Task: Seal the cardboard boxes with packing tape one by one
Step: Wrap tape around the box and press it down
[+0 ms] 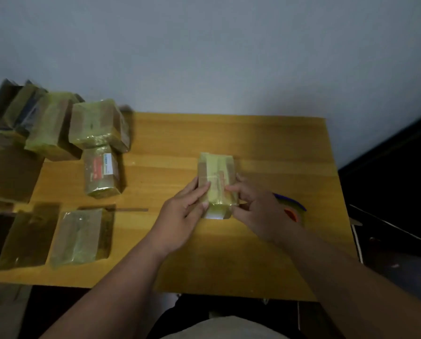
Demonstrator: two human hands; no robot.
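A small cardboard box [216,170], covered in yellowish shiny tape, lies lengthwise in the middle of the wooden table [265,143]. My left hand [183,211] holds its left side, thumb on the top face and fingers along the near end. My right hand [258,211] holds the right side, with a finger pressing the tape on top. A loose clear tape end shows at the box's near end. Behind my right hand lies a tape dispenser [293,207] with blue and orange parts, mostly hidden.
Several taped boxes are heaped at the table's back left [94,123], one labelled box [102,173] stands in front of them, and more lie flat at the front left [78,237]. A grey wall rises behind. Dark furniture stands to the right [395,192].
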